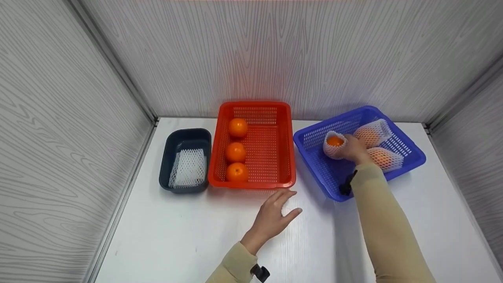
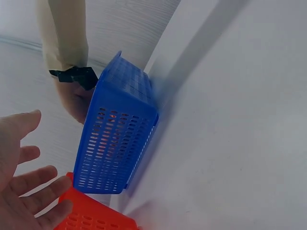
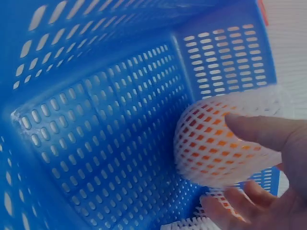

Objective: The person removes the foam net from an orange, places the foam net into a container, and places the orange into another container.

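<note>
In the blue basket point(image 1: 342, 192), my right hand point(image 1: 353, 150) holds an orange wrapped in a white foam net point(image 1: 334, 145), whose open end shows bare peel in the head view. The right wrist view has my thumb point(image 3: 254, 132) against the net and the other fingers below it. Two more netted oranges lie at the basket's right side, one behind point(image 1: 373, 133) and one in front point(image 1: 385, 158). My left hand point(image 1: 271, 216) hovers in front of the red basket point(image 1: 271, 185), fingers spread and holding nothing.
Three bare oranges point(image 1: 235, 152) line the left side of the red basket. Left of it stands a dark bin point(image 1: 184, 190) with white foam nets point(image 1: 190, 167) inside. Pale wood-grain walls point(image 1: 259, 51) enclose the white table point(image 1: 165, 236) at the back and sides.
</note>
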The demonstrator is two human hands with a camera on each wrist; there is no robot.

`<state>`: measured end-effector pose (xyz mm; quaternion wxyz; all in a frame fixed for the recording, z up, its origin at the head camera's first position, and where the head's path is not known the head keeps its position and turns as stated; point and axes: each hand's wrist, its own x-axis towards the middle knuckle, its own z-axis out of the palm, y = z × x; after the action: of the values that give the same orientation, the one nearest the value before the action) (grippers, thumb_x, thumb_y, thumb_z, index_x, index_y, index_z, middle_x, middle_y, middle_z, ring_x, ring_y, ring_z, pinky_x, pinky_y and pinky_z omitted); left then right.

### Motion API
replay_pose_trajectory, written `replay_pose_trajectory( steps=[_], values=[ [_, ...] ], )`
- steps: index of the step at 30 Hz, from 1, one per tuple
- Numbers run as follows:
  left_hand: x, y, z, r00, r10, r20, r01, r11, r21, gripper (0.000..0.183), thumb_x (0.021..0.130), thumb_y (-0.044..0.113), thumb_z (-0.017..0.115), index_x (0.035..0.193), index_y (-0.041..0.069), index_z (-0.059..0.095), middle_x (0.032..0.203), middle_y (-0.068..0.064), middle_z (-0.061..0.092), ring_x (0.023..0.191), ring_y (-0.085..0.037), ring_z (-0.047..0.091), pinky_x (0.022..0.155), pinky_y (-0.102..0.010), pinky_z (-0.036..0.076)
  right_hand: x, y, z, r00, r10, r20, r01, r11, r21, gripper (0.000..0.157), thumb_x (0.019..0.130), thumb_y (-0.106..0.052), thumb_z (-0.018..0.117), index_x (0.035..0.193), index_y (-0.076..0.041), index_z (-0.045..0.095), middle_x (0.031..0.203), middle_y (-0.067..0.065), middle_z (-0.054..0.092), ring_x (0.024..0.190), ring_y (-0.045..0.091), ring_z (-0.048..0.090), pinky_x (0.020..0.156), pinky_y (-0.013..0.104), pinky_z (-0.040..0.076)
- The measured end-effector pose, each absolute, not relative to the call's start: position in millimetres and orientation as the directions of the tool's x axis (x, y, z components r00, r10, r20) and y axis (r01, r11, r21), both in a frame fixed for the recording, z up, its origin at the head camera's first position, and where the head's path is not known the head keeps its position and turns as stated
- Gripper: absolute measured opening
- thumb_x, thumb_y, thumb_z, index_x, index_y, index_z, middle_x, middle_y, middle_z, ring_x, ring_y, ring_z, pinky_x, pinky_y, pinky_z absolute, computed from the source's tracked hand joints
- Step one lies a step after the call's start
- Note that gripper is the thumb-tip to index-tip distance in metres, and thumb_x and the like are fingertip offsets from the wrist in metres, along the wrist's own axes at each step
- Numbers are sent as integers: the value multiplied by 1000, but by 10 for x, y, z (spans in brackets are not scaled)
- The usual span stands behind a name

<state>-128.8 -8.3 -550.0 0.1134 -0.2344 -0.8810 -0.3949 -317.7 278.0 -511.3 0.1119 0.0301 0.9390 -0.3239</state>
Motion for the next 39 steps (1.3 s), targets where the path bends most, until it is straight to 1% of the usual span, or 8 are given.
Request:
replay_pose_trajectory(
  steps=[3, 7, 10, 14, 17, 26, 33, 39],
  values=[
    [-1284, -55, -5514, -862, 343, 373, 507, 580, 638, 47, 85, 44, 59, 122, 16, 56, 118, 3, 54, 108, -10, 51, 91, -27, 41, -3170, 2770, -5135, -975, 5, -224, 138, 801, -582, 62, 70, -15, 76, 119, 2, 44, 124, 28, 27, 108, 45, 30, 91, 56, 28],
    [-1288, -26, -5530, -862, 358, 360, 507, 573, 644, 46, 85, 44, 59, 121, 16, 56, 115, 4, 55, 102, -8, 53, 86, -24, 44, -3169, 2740, -5149, -969, -39, -243, 120, 789, -602, 55, 71, -15, 77, 110, 3, 43, 110, 22, 39, 96, 37, 39, 85, 50, 36],
    [-1284, -4, -5547, -860, 368, 353, 509, 560, 654, 45, 85, 43, 60, 120, 15, 57, 112, 6, 56, 94, -6, 55, 79, -21, 46, -3173, 2738, -5173, -963, -69, -261, 104, 796, -596, 63, 71, -16, 78, 116, 2, 39, 108, 22, 41, 97, 35, 41, 85, 50, 37],
    [-1279, 46, -5576, -858, 385, 339, 508, 550, 663, 45, 84, 44, 60, 120, 17, 57, 112, 7, 56, 91, -6, 55, 76, -19, 45, -3168, 2761, -5205, -941, -63, -333, 142, 820, -555, 85, 67, -23, 80, 135, -9, 31, 133, 27, 21, 114, 43, 31, 91, 60, 31],
    [-1286, 86, -5593, -860, 394, 324, 503, 550, 667, 45, 85, 44, 59, 120, 17, 57, 113, 8, 56, 92, -7, 55, 76, -19, 45, -3157, 2763, -5210, -916, -49, -397, 180, 835, -519, 91, 66, -27, 81, 140, -18, 29, 141, 26, 5, 119, 47, 24, 90, 66, 27],
    [-1314, 165, -5558, -860, 406, 309, 501, 558, 661, 48, 85, 47, 57, 122, 16, 55, 119, 8, 53, 103, -6, 52, 85, -23, 43, -3138, 2744, -5157, -894, -90, -438, 183, 819, -543, 89, 65, -27, 81, 136, -11, 30, 128, 19, 42, 112, 37, 41, 91, 57, 34],
    [-1326, 176, -5507, -852, 401, 338, 518, 539, 664, 47, 85, 45, 59, 122, 16, 55, 119, 7, 54, 108, -7, 51, 89, -25, 41, -3105, 2742, -4920, -892, -114, -437, 184, 792, -583, 89, 67, -35, 79, 138, -14, 29, 127, 17, 42, 108, 37, 44, 85, 57, 39],
    [-1323, 150, -5490, -863, 376, 336, 498, 525, 690, 48, 85, 46, 58, 124, 18, 54, 120, 9, 53, 104, -5, 51, 86, -25, 43, -3049, 2684, -4723, -926, -154, -344, 72, 824, -562, 83, 70, -36, 77, 135, -13, 32, 122, 16, 46, 102, 34, 46, 84, 52, 42]
  ],
)
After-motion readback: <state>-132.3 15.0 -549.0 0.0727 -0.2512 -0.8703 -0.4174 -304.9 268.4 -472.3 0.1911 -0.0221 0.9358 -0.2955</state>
